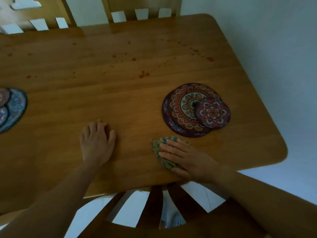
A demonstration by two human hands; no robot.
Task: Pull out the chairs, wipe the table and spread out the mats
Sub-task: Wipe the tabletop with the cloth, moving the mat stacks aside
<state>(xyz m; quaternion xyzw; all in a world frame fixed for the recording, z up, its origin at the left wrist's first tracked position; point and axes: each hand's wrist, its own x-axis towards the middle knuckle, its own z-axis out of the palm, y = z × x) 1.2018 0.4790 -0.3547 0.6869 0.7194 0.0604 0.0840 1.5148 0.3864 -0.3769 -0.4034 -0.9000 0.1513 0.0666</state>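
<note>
Head view: right hand point(187, 158) presses cloth point(158, 146) on table point(120, 93).

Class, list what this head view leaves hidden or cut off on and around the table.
- Cloth: mostly hidden under the right hand.
- Left mat stack: cut by the frame's left edge.
- Large mat: partly hidden by the small mat.
- Far chairs: only backrests show.

We take this for a home dining room. We see a wooden dining table point(120, 69) with slatted wooden chairs point(142, 11) at its far side, patterned round mats point(185, 109) near right, and plain white walls point(274, 40) at right.
</note>
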